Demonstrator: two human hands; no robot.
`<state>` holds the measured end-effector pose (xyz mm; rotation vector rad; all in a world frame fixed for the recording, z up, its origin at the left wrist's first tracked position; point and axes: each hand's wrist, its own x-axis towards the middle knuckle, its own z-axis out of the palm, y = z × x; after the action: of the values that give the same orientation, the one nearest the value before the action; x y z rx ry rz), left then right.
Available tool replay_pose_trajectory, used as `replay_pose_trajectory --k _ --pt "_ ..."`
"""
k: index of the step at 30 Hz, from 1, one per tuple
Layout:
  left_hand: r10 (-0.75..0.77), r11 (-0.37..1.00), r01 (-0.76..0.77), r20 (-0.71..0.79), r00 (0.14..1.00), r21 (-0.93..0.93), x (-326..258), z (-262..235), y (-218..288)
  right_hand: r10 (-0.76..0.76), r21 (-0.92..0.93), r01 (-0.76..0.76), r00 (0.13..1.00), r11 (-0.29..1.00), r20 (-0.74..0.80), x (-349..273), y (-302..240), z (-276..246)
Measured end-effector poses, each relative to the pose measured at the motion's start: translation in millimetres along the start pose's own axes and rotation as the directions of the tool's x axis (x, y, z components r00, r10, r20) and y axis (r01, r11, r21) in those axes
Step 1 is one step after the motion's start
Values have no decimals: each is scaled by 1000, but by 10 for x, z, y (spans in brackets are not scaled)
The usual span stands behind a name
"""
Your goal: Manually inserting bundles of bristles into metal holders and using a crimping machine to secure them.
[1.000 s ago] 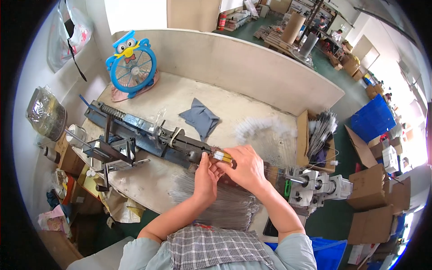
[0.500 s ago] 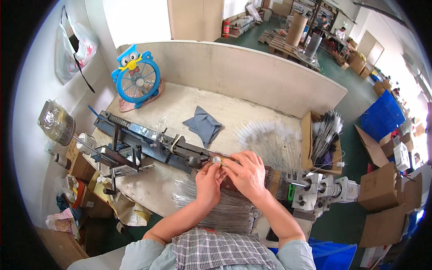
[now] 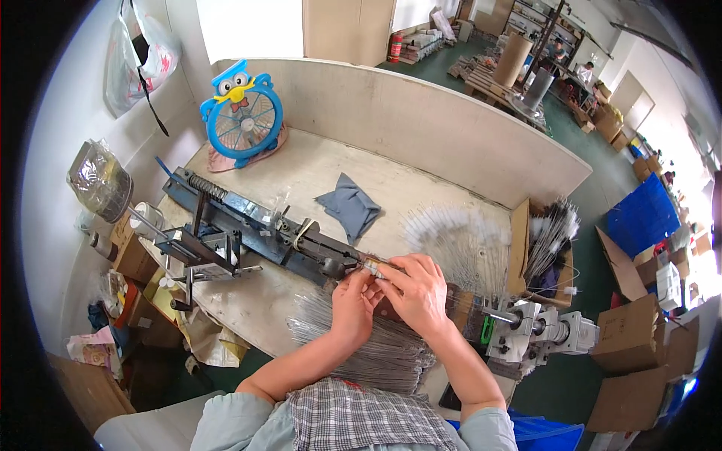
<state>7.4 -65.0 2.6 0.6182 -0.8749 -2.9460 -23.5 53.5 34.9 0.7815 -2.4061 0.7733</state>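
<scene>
My left hand (image 3: 352,307) and my right hand (image 3: 415,293) meet at the right end of a long black metal fixture (image 3: 259,219). The fingers of both are closed in a pinch around something too small and covered to name. A small pale piece (image 3: 372,266) shows at my right fingertips, beside the fixture's end. Just left of my fingers is a round dark knob (image 3: 331,267). Under my wrists lies a thick bundle of thin metal wires (image 3: 383,353), its upper part hidden by my hands.
White-tipped wire brushes (image 3: 455,233) fan across the table behind my right hand, near a cardboard box (image 3: 519,252) holding more. A grey cloth (image 3: 350,207) lies beyond the fixture. At right sits a metal shaft mechanism (image 3: 530,327); a blue fan (image 3: 244,124) stands at the back left.
The whole view has shifted slightly, so the table appears a little farther right. My hands stay together at the fixture's end, with small finger movements.
</scene>
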Motion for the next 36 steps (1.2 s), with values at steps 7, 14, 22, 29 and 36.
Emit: replay_pose_trajectory --k 7,14,22,29,36 --pt "-4 998 5 -22 1000 59 -22 46 25 8 3 -7 1000 1000 -12 -42 30 53" --pt "4 1000 -5 18 1000 18 -26 -16 -5 22 23 -21 1000 1000 -21 -49 2 42" --pt "21 998 -22 20 1000 64 1 -23 -20 37 27 -37 999 999 -15 -66 31 38" --pt "14 998 -16 35 999 61 -4 -37 -20 41 9 -41 999 999 -7 -56 12 26" --pt "23 997 -26 36 999 75 -28 5 10 31 -1 -31 999 1000 -23 -43 -5 10"
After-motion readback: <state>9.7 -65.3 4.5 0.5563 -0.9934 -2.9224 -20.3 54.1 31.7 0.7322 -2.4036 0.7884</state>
